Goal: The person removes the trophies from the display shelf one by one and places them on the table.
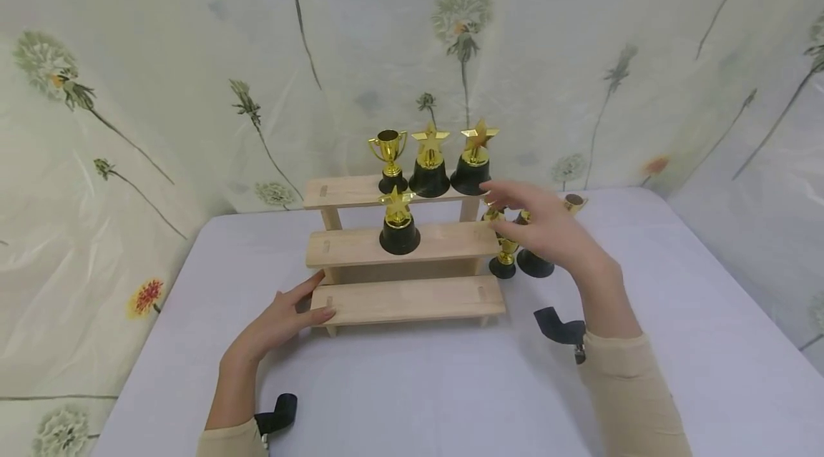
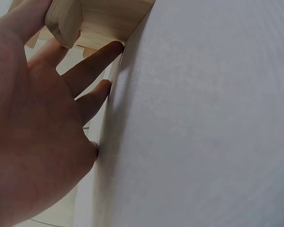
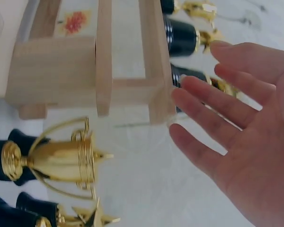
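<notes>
Trophies (image 1: 507, 252) partly behind right hand (image 1: 546, 222)

There is one counter (image 1: 386, 385), and on it one wooden rack (image 1: 444, 240) with three steps. In total, the rack carries four trophies: three star trophies (image 1: 430, 178) and one cup trophy (image 1: 389, 146). By level, the top step has three pieces, that is two stars and one cup; the middle step (image 1: 347, 248) has one star. At the right of the rack, at least four more trophies stand on the counter. Among these I count at least two cups (image 1: 507, 254) and one star (image 3: 92, 215); the exact number is partly hidden. There are also two grips, one left grip (image 1: 290, 317) and one right grip (image 1: 543, 221), two sleeves (image 1: 634, 392) and two black wrist pieces (image 1: 560, 330).
</notes>
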Available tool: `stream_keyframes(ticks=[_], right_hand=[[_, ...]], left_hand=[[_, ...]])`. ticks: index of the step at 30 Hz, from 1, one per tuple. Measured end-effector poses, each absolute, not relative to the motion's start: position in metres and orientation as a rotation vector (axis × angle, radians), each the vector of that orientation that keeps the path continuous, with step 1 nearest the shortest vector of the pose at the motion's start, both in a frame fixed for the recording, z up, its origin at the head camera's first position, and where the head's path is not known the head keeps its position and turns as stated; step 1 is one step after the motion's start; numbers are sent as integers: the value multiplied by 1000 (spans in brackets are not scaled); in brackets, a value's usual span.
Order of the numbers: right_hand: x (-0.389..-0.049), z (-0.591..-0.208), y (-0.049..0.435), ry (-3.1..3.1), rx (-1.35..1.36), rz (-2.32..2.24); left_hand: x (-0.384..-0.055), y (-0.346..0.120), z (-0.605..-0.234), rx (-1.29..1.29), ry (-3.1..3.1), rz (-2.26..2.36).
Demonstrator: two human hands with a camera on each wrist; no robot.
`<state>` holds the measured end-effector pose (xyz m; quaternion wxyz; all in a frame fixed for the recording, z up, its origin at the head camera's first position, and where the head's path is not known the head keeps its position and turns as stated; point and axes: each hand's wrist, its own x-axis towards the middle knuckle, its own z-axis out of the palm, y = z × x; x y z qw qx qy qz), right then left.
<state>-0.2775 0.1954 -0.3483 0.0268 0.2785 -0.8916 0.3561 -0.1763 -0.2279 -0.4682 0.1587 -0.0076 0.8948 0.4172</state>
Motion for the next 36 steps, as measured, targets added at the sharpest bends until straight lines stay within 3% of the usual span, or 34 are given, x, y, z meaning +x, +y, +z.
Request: stream_keyframes(ticks=[36], right_hand=[[-280,-362,139,-2598,1061,1168]], left_hand=[[-179,-232,-477,-13,2584,1170]])
